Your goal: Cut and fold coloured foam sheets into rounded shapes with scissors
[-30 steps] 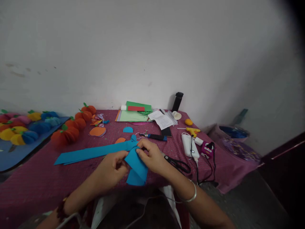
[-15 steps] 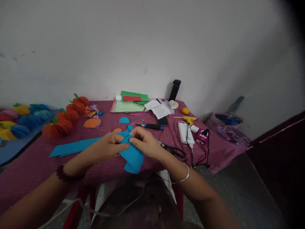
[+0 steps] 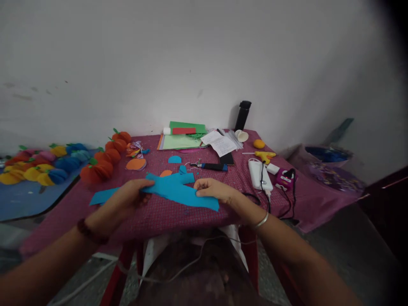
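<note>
Both my hands hold a long strip of blue paper [image 3: 178, 193] just above the maroon tablecloth [image 3: 191, 212]. My left hand [image 3: 127, 197] pinches the strip near its left-middle part. At the strip's right part, my right hand [image 3: 212, 190] is closed on its upper edge. The strip's left end [image 3: 100, 196] lies on the table. Small blue cut pieces [image 3: 174, 160] and orange cut pieces [image 3: 136, 164] lie beyond the strip.
Orange paper pumpkins [image 3: 97, 170] sit at the table's left; more coloured ones [image 3: 38, 168] lie on a blue sheet beyond. Paper stack [image 3: 181, 138], black bottle [image 3: 242, 114], cutter [image 3: 212, 166], glue gun [image 3: 264, 156], white power bank [image 3: 259, 174] and cables lie to the right.
The folded blue piece held between both hands has been opened and spread into a flat strip. My hands moved apart, left going left, right going right. The camera view shifted.
</note>
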Tool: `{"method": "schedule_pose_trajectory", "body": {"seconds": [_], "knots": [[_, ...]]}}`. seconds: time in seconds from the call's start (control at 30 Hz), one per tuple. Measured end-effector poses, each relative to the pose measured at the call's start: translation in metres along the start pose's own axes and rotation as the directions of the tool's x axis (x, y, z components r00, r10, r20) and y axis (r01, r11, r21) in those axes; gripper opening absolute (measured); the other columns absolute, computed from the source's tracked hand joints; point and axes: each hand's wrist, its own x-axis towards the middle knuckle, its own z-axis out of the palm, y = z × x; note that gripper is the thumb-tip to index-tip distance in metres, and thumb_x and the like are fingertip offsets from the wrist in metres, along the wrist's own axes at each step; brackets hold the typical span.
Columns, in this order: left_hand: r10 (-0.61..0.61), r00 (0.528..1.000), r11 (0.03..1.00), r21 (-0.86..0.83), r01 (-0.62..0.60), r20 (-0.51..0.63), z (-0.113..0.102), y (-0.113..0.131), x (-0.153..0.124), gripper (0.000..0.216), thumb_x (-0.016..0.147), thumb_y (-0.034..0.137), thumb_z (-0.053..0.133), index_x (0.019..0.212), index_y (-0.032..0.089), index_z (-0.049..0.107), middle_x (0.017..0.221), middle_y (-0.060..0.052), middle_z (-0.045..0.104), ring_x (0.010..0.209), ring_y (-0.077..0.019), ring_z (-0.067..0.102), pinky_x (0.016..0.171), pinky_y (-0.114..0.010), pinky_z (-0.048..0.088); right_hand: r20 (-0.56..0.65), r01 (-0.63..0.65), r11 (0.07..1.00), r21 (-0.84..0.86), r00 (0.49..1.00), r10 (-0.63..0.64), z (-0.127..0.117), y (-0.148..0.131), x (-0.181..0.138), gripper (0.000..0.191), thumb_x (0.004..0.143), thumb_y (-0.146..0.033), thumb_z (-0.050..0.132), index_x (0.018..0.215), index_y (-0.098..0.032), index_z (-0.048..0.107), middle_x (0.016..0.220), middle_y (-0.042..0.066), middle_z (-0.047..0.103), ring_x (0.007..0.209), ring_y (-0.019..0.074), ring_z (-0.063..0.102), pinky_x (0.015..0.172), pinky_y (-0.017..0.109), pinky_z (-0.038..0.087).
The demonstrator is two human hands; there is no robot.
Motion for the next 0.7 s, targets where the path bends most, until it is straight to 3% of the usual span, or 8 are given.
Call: {"method": "schedule_pose_trajectory", "body": {"seconds": [0.07, 0.2, 0.23, 0.3, 0.4, 0.47, 0.57, 0.7], "knots": [[-0.13, 0.985, 0.958, -0.27, 0.095, -0.115, 0.001, -0.038, -0.017, 0.018, 0.077, 0.011, 0.062, 0.063, 0.017, 0.054, 0.049, 0.002, 0.056, 0.039, -0.0089, 0.05, 0.038, -0.018, 0.041, -0.049, 0.005, 0.998, -0.063, 0.999, -0.008, -0.009, -0.001, 0.001, 0.027, 0.066, -0.035, 0.076, 0.076, -0.016, 0.06, 0.067, -0.004, 0.056, 0.06, 0.0104, 0.05, 0.059, 0.024, 0.042], [-0.395, 0.908, 0.833, -0.472, 0.288, -0.142, 0.011, -0.109, -0.049, 0.013, 0.087, 0.013, 0.059, 0.074, 0.015, 0.058, 0.059, -0.002, 0.063, 0.045, -0.0113, 0.059, 0.042, -0.019, 0.048, -0.167, -0.005, 0.957, -0.291, 0.985, -0.046, -0.018, 0.006, -0.012, 0.017, 0.071, -0.011, 0.067, 0.086, -0.016, 0.065, 0.083, 0.002, 0.061, 0.08, 0.0159, 0.054, 0.078, 0.03, 0.042], [-0.413, 0.9, 0.808, -0.514, 0.29, -0.142, 0.014, -0.121, -0.055, 0.012, 0.088, 0.014, 0.059, 0.076, 0.014, 0.06, 0.061, -0.002, 0.065, 0.048, -0.0119, 0.061, 0.044, -0.02, 0.05, -0.189, -0.006, 0.872, -0.489, 0.977, -0.099, -0.019, 0.009, -0.022, 0.019, 0.074, -0.01, 0.063, 0.092, -0.016, 0.066, 0.087, 0.004, 0.062, 0.084, 0.0179, 0.055, 0.083, 0.032, 0.042], [-0.41, 0.901, 0.762, -0.596, 0.254, -0.14, 0.019, -0.138, -0.062, 0.009, 0.09, 0.015, 0.057, 0.082, 0.014, 0.062, 0.067, -0.003, 0.067, 0.053, -0.0129, 0.064, 0.049, -0.021, 0.054, -0.215, -0.056, 0.605, -0.794, 0.957, -0.194, -0.023, 0.015, -0.047, 0.024, 0.082, -0.012, 0.057, 0.104, -0.014, 0.065, 0.103, 0.01, 0.063, 0.097, 0.0236, 0.057, 0.092, 0.038, 0.041], [-0.424, 0.894, 0.689, -0.692, 0.214, -0.146, 0.025, -0.144, -0.064, 0.014, 0.093, 0.015, 0.053, 0.084, 0.014, 0.063, 0.067, -0.003, 0.067, 0.054, -0.0128, 0.065, 0.049, -0.022, 0.055, -0.304, -0.225, 0.351, -0.909, 0.934, -0.19, -0.033, 0.026, -0.093, 0.028, 0.089, -0.016, 0.052, 0.114, -0.011, 0.062, 0.109, 0.015, 0.063, 0.103, 0.0276, 0.057, 0.094, 0.041, 0.044], [-0.466, 0.872, 0.645, -0.733, 0.217, -0.152, 0.028, -0.142, -0.064, 0.02, 0.095, 0.017, 0.05, 0.08, 0.014, 0.062, 0.064, -0.002, 0.065, 0.052, -0.0124, 0.064, 0.046, -0.021, 0.054, -0.366, -0.31, 0.259, -0.915, 0.909, -0.202, -0.037, 0.034, -0.122, 0.03, 0.089, -0.021, 0.053, 0.116, -0.01, 0.061, 0.11, 0.016, 0.063, 0.102, 0.03, 0.058, 0.095, 0.045, 0.045], [-0.528, 0.836, 0.604, -0.759, 0.244, -0.151, 0.031, -0.136, -0.063, 0.025, 0.097, 0.019, 0.047, 0.076, 0.014, 0.06, 0.061, -0.002, 0.063, 0.051, -0.0119, 0.062, 0.045, -0.021, 0.053, -0.401, -0.347, 0.234, -0.908, 0.882, -0.247, -0.036, 0.042, -0.149, 0.034, 0.089, -0.024, 0.054, 0.12, -0.01, 0.059, 0.118, 0.017, 0.059, 0.109, 0.0312, 0.056, 0.096, 0.045, 0.046], [-0.552, 0.822, 0.597, -0.754, 0.274, -0.138, 0.033, -0.134, -0.063, 0.025, 0.097, 0.018, 0.046, 0.075, 0.015, 0.058, 0.06, -0.001, 0.06, 0.049, -0.0115, 0.059, 0.045, -0.022, 0.052, -0.378, -0.323, 0.264, -0.909, 0.904, -0.198, -0.034, 0.043, -0.157, 0.036, 0.088, -0.019, 0.052, 0.123, -0.013, 0.058, 0.113, 0.014, 0.06, 0.103, 0.0279, 0.059, 0.093, 0.041, 0.048]]}}
